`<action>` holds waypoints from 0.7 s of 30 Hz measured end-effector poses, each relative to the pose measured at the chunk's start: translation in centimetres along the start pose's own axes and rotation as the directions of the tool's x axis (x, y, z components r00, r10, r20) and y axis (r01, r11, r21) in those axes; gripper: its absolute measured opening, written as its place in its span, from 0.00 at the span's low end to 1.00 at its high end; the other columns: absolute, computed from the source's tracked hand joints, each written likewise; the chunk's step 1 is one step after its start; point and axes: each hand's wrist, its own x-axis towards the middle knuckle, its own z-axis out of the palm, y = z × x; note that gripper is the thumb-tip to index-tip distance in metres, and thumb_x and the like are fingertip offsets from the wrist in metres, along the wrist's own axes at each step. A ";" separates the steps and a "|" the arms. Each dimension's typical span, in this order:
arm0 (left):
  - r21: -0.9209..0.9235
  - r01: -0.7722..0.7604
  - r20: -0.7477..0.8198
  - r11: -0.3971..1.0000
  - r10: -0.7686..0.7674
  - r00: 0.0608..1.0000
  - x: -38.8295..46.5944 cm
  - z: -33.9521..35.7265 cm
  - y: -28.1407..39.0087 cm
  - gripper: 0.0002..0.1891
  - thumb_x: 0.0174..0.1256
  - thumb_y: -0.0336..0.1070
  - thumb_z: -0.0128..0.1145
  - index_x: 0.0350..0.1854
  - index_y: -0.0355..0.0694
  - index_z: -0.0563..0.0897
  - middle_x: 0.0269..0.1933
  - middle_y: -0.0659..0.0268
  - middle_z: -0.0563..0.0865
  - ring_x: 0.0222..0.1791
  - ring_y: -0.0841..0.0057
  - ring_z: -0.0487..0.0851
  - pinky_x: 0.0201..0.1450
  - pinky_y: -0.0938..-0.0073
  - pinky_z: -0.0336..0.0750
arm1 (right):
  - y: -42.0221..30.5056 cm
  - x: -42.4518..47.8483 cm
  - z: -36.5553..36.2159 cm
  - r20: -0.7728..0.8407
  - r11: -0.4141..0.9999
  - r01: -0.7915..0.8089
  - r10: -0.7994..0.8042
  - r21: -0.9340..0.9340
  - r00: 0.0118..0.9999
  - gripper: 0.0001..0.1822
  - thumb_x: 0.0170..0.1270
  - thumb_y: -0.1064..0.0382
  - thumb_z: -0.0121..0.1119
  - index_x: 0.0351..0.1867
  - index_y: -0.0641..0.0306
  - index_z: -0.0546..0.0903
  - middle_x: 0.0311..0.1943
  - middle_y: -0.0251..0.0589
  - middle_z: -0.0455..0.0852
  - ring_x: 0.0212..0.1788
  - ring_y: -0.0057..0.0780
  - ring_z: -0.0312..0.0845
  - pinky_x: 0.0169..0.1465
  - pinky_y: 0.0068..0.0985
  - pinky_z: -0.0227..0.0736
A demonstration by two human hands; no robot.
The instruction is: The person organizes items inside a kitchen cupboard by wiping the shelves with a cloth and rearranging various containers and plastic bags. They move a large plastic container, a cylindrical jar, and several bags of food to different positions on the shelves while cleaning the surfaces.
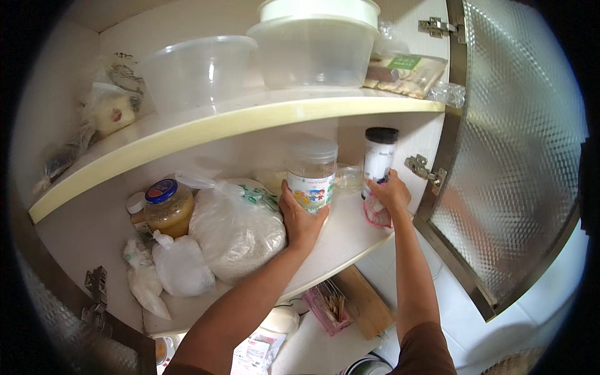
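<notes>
My left hand is wrapped around the lower part of a clear plastic jar with a translucent lid and a colourful printed label. The jar is upright on the lower cabinet shelf. To its right, my right hand grips a tall white canister with a black lid. A pink-edged, see-through piece hangs below that hand, against the canister's base; what it is stays unclear. Close to the left hand sits a large knotted plastic bag of pale grains.
Left are a blue-lidded glass jar, a white-capped bottle and small tied bags. Plastic tubs stand on the upper shelf. A textured-glass door swings out at right. Below lies a pink box.
</notes>
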 end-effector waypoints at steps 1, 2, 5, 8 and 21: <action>-0.009 0.002 -0.004 1.000 -0.002 1.000 0.2 -0.4 0.2 0.56 0.36 0.34 0.74 0.68 0.33 0.48 0.58 0.39 0.64 0.59 0.45 0.63 0.64 0.54 0.59 | -0.2 -0.2 -0.2 0.000 0.999 0.023 -0.023 0.030 1.000 0.42 0.47 0.34 0.63 0.58 0.59 0.70 0.39 0.44 0.86 0.44 0.43 0.82 0.45 0.38 0.74; -0.004 0.003 0.005 1.000 -0.003 1.000 0.4 -0.9 0.0 0.56 0.36 0.34 0.74 0.68 0.33 0.48 0.58 0.39 0.64 0.59 0.45 0.63 0.64 0.53 0.59 | -0.2 -0.1 0.3 0.002 0.999 0.036 -0.036 0.038 0.999 0.42 0.46 0.35 0.64 0.58 0.59 0.70 0.39 0.43 0.86 0.44 0.42 0.82 0.45 0.37 0.74; -0.004 0.003 0.003 1.000 -0.003 1.000 0.3 -0.8 0.2 0.56 0.36 0.34 0.74 0.68 0.33 0.48 0.58 0.39 0.64 0.59 0.45 0.64 0.64 0.53 0.59 | 0.6 -0.2 0.3 -0.039 0.994 0.094 -0.092 0.053 0.995 0.41 0.46 0.36 0.65 0.58 0.60 0.70 0.39 0.44 0.86 0.44 0.42 0.82 0.45 0.38 0.74; 0.020 0.030 0.039 0.999 -0.031 0.999 0.4 -1.1 -0.2 0.57 0.38 0.37 0.74 0.69 0.32 0.46 0.61 0.39 0.62 0.61 0.47 0.63 0.65 0.55 0.59 | -0.5 -0.8 -0.4 -0.001 0.986 0.142 -0.142 0.086 0.990 0.39 0.45 0.36 0.65 0.53 0.62 0.73 0.37 0.45 0.86 0.42 0.43 0.82 0.44 0.37 0.74; -0.014 -0.006 -0.034 1.000 0.006 0.999 0.5 -0.4 -0.9 0.55 0.38 0.37 0.74 0.67 0.27 0.49 0.59 0.39 0.64 0.60 0.46 0.65 0.65 0.55 0.59 | -2.8 -5.5 -1.7 0.089 0.951 0.280 -0.293 0.134 0.952 0.37 0.44 0.38 0.68 0.50 0.61 0.75 0.36 0.45 0.86 0.40 0.42 0.83 0.43 0.35 0.75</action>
